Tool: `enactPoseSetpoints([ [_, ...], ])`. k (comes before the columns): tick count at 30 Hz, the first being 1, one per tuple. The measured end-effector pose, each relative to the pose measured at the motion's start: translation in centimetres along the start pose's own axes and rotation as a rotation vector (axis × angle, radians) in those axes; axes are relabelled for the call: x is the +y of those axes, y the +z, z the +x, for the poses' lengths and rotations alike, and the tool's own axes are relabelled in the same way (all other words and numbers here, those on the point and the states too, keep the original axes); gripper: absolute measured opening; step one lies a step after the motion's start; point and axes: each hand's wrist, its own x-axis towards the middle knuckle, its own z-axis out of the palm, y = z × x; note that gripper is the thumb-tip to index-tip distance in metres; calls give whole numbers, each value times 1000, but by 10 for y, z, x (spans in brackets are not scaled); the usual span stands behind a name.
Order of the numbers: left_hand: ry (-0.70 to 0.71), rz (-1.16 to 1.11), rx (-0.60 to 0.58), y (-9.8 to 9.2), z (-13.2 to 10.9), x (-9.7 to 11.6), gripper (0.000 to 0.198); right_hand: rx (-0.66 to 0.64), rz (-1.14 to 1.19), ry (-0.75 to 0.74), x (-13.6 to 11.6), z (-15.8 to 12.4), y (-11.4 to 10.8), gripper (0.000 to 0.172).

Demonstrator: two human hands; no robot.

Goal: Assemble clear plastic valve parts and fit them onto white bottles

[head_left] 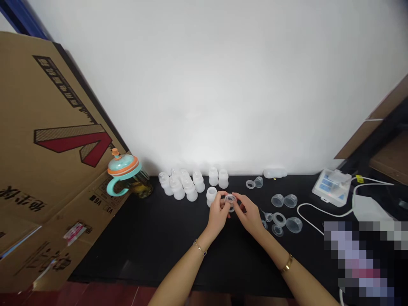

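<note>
Between my two hands is a translucent bottle collar ring (230, 198), held up by the fingertips over the table. My left hand (217, 216) pinches its left side, the thumb reaching over the middle. On the right side, the fingers of my right hand (250, 216) close on the rim. Whether a nipple sits inside the ring I cannot tell. Just behind my left hand stands an open white baby bottle (211, 196), partly covered by the fingers. To the right of my right hand lie another collar ring (279, 219), a clear nipple (277, 230) and a clear dome cap (293, 225).
Several capped baby bottles (177, 188) stand at the left back, with two uncapped bottles (218, 177) near the wall. More dome caps (283, 200) lie right. A teal-lidded jug (127, 174) stands by a cardboard box (57, 140). A plastic case (332, 187) and white cable (321, 211) occupy the right.
</note>
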Motion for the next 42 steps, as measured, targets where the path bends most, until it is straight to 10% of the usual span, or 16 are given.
enactPoseSetpoints([
  [42, 10, 35, -50, 1, 1, -1, 28, -7, 7, 27, 6, 3, 1, 32],
])
